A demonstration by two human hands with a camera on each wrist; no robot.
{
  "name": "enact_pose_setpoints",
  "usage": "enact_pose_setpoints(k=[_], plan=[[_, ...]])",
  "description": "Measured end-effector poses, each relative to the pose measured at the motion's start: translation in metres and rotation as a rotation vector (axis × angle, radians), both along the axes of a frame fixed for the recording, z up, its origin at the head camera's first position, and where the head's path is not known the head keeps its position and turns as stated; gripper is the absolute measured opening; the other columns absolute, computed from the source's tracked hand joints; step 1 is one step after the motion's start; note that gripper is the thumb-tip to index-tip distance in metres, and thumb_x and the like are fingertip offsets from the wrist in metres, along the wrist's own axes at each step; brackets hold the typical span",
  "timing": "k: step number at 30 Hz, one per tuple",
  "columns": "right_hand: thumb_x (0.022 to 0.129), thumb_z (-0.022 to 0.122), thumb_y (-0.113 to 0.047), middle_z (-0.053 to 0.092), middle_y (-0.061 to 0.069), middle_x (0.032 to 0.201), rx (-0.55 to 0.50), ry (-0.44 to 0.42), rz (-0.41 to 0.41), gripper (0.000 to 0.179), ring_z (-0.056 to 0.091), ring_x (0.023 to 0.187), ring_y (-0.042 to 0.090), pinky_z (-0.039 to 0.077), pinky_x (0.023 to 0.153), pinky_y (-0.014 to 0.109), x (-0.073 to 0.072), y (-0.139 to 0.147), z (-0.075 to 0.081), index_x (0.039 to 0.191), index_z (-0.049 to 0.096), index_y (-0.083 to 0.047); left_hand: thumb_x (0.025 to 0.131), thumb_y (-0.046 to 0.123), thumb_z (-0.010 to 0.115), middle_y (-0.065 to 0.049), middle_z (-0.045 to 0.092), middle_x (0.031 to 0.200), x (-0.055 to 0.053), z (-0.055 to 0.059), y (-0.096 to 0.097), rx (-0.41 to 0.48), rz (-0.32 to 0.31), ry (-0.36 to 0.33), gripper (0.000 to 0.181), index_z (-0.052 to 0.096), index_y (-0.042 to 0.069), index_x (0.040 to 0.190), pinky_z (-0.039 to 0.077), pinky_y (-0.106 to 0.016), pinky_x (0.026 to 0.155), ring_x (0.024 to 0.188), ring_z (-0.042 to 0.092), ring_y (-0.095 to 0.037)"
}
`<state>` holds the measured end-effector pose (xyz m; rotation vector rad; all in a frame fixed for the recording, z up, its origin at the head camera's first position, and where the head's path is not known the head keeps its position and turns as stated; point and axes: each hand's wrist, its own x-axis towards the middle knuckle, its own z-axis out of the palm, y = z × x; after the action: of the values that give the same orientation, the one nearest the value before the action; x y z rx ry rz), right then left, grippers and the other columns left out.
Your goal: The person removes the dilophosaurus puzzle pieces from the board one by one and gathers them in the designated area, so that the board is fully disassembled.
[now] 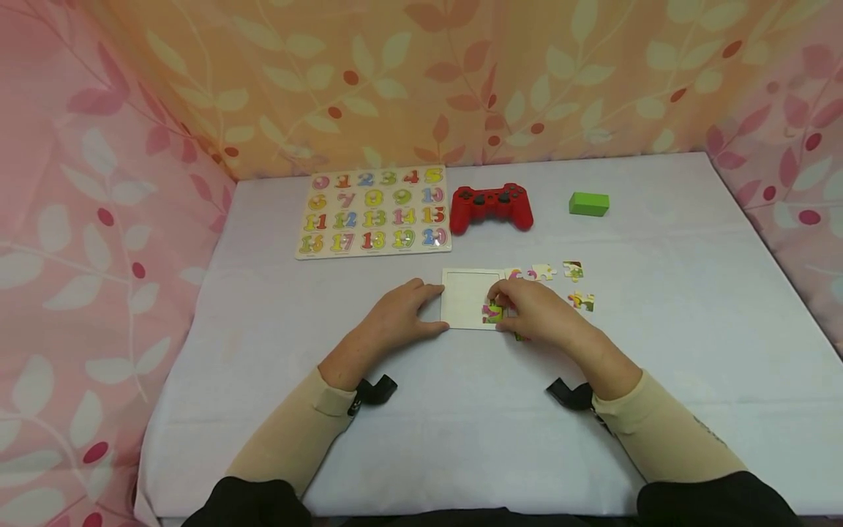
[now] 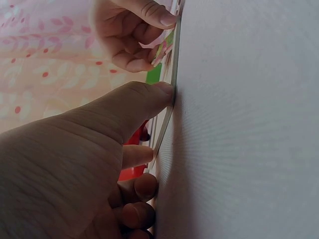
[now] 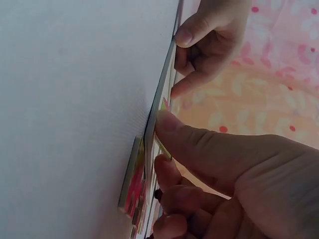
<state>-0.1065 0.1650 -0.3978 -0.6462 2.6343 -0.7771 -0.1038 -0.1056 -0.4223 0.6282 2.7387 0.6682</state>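
Note:
A white puzzle tray (image 1: 464, 301) with a raised rim lies on the cloth between the hands. My left hand (image 1: 402, 313) holds its left side, the thumb at the near corner and the index finger farther up the edge. My right hand (image 1: 536, 309) pinches a green and pink jigsaw piece (image 1: 492, 313) over the tray's right part. In the left wrist view, that piece (image 2: 162, 50) looks tilted under the right fingertips. Loose jigsaw pieces (image 1: 543, 272) lie right of the tray, some partly hidden by the right hand.
Behind the tray lie a number puzzle board (image 1: 374, 212) and a red game controller (image 1: 492, 207). A green block (image 1: 589, 204) stands at the back right. White cloth covers the table (image 1: 685, 293), with patterned curtains (image 1: 461, 80) around its back and sides.

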Motion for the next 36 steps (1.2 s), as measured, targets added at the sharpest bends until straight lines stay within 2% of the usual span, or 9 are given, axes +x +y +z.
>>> enact_pose_setpoints(k=[8, 14, 19, 25, 28, 36], plan=[[0.082, 0.086, -0.014, 0.063, 0.002, 0.098, 0.044, 0.064, 0.016, 0.040, 0.058, 0.090, 0.020, 0.049, 0.081, 0.040, 0.001, -0.001, 0.005, 0.117, 0.070, -0.006, 0.087, 0.044, 0.081, 0.002, 0.054, 0.095, -0.002, -0.003, 0.000, -0.002, -0.004, 0.011, 0.071, 0.058, 0.013, 0.146, 0.045, -0.030, 0.070, 0.086, 0.051, -0.015], [0.082, 0.083, -0.015, 0.062, 0.004, 0.097, -0.075, 0.065, -0.031, 0.039, 0.055, 0.083, 0.021, 0.046, 0.072, 0.037, 0.005, 0.013, 0.020, 0.118, 0.068, -0.009, 0.087, 0.044, 0.081, 0.001, 0.054, 0.096, -0.005, -0.003, 0.002, -0.002, -0.007, 0.014, 0.071, 0.058, 0.013, 0.146, 0.045, -0.031, 0.071, 0.086, 0.051, -0.015], [0.084, 0.084, -0.014, 0.060, 0.006, 0.102, -0.180, 0.053, -0.063, 0.042, 0.052, 0.078, 0.025, 0.045, 0.063, 0.031, 0.016, 0.037, 0.032, 0.122, 0.066, -0.011, 0.087, 0.043, 0.082, 0.001, 0.054, 0.097, -0.008, -0.004, 0.004, 0.004, -0.021, 0.019, 0.071, 0.058, 0.012, 0.146, 0.045, -0.031, 0.072, 0.086, 0.051, -0.016], [0.084, 0.082, -0.007, 0.057, 0.009, 0.097, -0.201, 0.100, -0.109, 0.042, 0.047, 0.072, 0.020, 0.040, 0.060, 0.028, 0.029, 0.075, 0.035, 0.122, 0.065, -0.011, 0.087, 0.045, 0.081, 0.001, 0.056, 0.100, -0.011, -0.006, 0.005, -0.002, -0.034, 0.025, 0.071, 0.058, 0.012, 0.146, 0.045, -0.031, 0.075, 0.088, 0.052, -0.015], [0.084, 0.080, -0.005, 0.056, 0.010, 0.096, -0.183, 0.077, -0.140, 0.042, 0.047, 0.072, 0.019, 0.040, 0.061, 0.029, 0.032, 0.093, 0.030, 0.123, 0.064, -0.010, 0.087, 0.046, 0.081, 0.001, 0.056, 0.101, -0.012, -0.006, 0.005, -0.005, -0.034, 0.024, 0.072, 0.058, 0.012, 0.146, 0.046, -0.031, 0.075, 0.089, 0.052, -0.015], [0.086, 0.078, -0.006, 0.054, 0.009, 0.100, -0.107, -0.088, -0.208, 0.044, 0.046, 0.074, 0.017, 0.040, 0.061, 0.029, 0.030, 0.130, 0.015, 0.127, 0.061, -0.005, 0.087, 0.047, 0.081, 0.002, 0.056, 0.100, -0.013, -0.008, 0.003, -0.010, -0.011, 0.004, 0.071, 0.059, 0.013, 0.145, 0.046, -0.030, 0.074, 0.088, 0.052, -0.015]])
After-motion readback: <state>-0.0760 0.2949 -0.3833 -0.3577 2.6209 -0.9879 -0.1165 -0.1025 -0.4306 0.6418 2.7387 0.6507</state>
